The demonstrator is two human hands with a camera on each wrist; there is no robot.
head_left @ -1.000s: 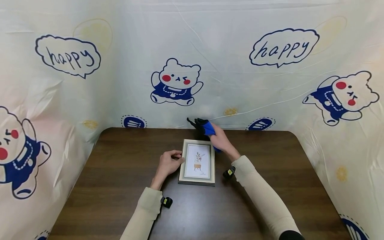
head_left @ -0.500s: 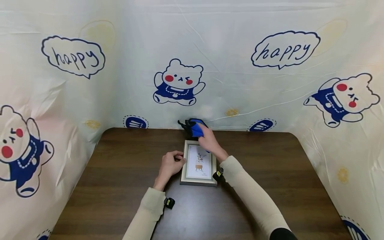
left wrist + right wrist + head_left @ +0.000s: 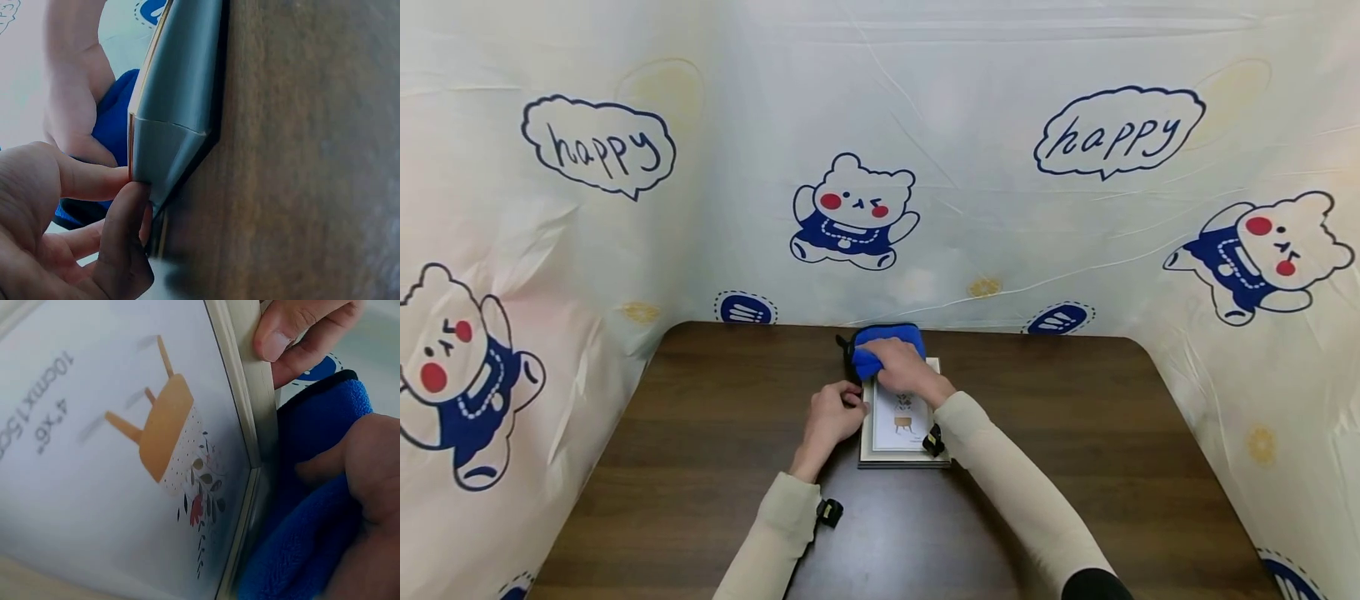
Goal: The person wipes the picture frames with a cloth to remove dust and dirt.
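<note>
A cream picture frame (image 3: 901,457) with a potted-plant print lies on the table, its top end overlapped by a blue cloth (image 3: 898,332) with black edging. My left hand (image 3: 833,412) holds the frame's left side, thumb and finger pinching its edge in the left wrist view. My right hand (image 3: 901,367) grips the cloth over the frame's top edge and hides the upper part of the print. In the right wrist view the cloth (image 3: 319,412) bunches around the thumb and lies against the outer side of the frame's border (image 3: 240,381).
The dark wooden table (image 3: 730,433) spreads on both sides of the frame. Behind it hangs a pale curtain (image 3: 970,167) printed with bears and words, close to the table's far edge. A small black camera (image 3: 830,512) sits at the left wrist.
My right hand has moved the cloth leftward and down, from beyond the frame's top right corner onto its top edge. The cloth now lies spread flatter. My left hand stays at the frame's left side.
</note>
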